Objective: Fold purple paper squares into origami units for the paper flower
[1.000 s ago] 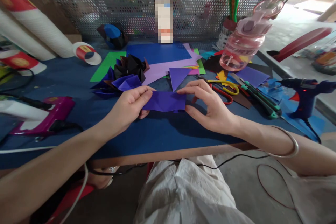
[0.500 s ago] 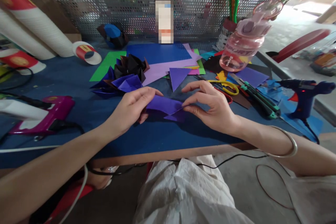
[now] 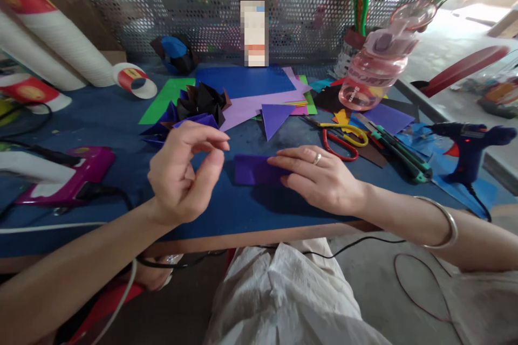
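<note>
On the blue tabletop lies a folded purple paper, now a flat strip. My right hand rests palm down on the strip's right part, fingers stretched out and hiding that end. Left of the strip, my left hand is raised, fingers curled and a gap between thumb and forefinger, with nothing in it. Behind the left hand, partly covered by it, are folded purple paper pieces and a black folded-paper piece. A purple paper triangle lies beyond the strip.
To the right lie scissors, a green utility knife, a blue glue gun and a pink bottle. Coloured sheets lie at the back. Paper cups and a magenta power strip are at left.
My left hand has let go of the purple paper and moved left and up. The paper went from being held in both hands to lying flat under my right hand.
</note>
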`<state>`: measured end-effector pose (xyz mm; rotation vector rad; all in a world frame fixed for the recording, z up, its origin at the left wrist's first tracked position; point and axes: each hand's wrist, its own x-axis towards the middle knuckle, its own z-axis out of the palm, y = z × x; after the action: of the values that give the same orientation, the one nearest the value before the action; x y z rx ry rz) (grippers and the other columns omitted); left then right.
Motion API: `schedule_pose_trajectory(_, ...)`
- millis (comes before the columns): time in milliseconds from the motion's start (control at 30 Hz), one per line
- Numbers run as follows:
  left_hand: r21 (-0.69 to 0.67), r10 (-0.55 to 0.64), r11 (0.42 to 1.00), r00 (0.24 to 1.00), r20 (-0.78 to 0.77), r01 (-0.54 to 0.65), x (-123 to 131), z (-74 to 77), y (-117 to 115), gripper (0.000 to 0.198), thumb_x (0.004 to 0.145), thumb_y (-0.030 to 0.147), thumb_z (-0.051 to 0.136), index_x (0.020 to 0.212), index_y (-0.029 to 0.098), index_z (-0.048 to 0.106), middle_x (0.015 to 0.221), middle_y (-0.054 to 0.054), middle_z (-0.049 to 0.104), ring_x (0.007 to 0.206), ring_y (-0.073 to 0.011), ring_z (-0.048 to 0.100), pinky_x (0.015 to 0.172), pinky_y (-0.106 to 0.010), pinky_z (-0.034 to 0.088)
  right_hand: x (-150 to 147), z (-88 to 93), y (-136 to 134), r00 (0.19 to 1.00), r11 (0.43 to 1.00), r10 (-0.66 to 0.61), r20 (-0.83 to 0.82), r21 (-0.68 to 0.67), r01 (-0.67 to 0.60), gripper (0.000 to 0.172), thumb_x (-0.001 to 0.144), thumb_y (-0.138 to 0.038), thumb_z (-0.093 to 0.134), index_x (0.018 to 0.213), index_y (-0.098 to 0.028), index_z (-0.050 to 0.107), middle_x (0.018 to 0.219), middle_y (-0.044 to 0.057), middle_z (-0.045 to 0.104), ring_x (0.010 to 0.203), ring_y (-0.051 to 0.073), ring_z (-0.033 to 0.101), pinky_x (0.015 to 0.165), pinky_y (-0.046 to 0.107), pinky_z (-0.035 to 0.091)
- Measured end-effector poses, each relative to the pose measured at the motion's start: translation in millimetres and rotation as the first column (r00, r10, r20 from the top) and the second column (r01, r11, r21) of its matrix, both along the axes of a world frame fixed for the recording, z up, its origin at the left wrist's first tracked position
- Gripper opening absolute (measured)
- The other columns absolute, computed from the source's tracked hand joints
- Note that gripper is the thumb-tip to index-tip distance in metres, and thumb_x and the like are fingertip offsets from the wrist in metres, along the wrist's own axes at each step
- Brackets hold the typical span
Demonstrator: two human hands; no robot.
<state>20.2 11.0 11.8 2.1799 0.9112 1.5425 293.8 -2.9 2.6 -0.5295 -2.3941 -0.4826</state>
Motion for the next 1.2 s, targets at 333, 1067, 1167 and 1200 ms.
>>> schedule_pose_trajectory(333, 0.114, -0.247, 0.929, 0.819, -0.518, 0.352, 5.5, -3.4, 8.1, 0.024, 0.102, 0.019, 0.06, 0.092, 0.024, 0.081, 0.094, -0.002, 0.086, 0.083, -0.018, 0.082, 0.077, -0.029, 0.064, -0.5, -9.2, -0.1, 0.984, 0.936, 0.176, 0.035, -0.314, -0.157, 0.029, 0.111, -0.015, 0.048, 0.098, -0.019, 0.073, 0.112, 0.009, 0.084, 0.103, 0.019, 0.08, 0.094, 0.035, 0.066)
schedule_pose_trajectory(1067, 0.104, -0.307, 0.904, 0.798, -0.519, 0.415, -1.9, -14.0, -18.3, 0.008, 0.091, 0.023, 0.077, 0.084, 0.029, 0.076, 0.08, 0.001, 0.077, 0.073, -0.0191, 0.077, 0.064, -0.031, 0.065, -13.9, -6.1, 8.5, 0.984, 0.684, -0.164, -0.068, -0.726, 0.064, 0.015, 0.099, -0.029, 0.077, 0.092, -0.019, 0.068, 0.098, 0.005, 0.069, 0.09, 0.02, 0.062, 0.086, 0.034, 0.05)
schedule_pose_trajectory(1167, -0.099, -0.389, 0.915, 0.784, -0.484, 0.392, -9.1, -22.9, -20.6, 0.006, 0.089, 0.03, 0.078, 0.085, 0.033, 0.076, 0.079, 0.0, 0.073, 0.076, -0.0212, 0.075, 0.069, -0.036, 0.066, -13.3, -6.8, 8.8, 0.984, 0.69, -0.166, -0.062, -0.721, 0.071, 0.016, 0.1, -0.031, 0.077, 0.094, -0.019, 0.067, 0.1, 0.006, 0.07, 0.093, 0.021, 0.063, 0.089, 0.036, 0.05)
schedule_pose_trajectory(1200, -0.128, -0.399, 0.912, 0.777, -0.486, 0.389, -10.2, -24.9, -20.9, 0.007, 0.088, 0.031, 0.079, 0.083, 0.033, 0.075, 0.078, 0.0, 0.072, 0.075, -0.0219, 0.074, 0.069, -0.036, 0.065, -13.2, -7.2, 8.8, 0.985, 0.694, -0.162, -0.066, -0.717, 0.066, 0.015, 0.1, -0.031, 0.076, 0.095, -0.019, 0.067, 0.1, 0.006, 0.07, 0.093, 0.021, 0.063, 0.089, 0.037, 0.05)
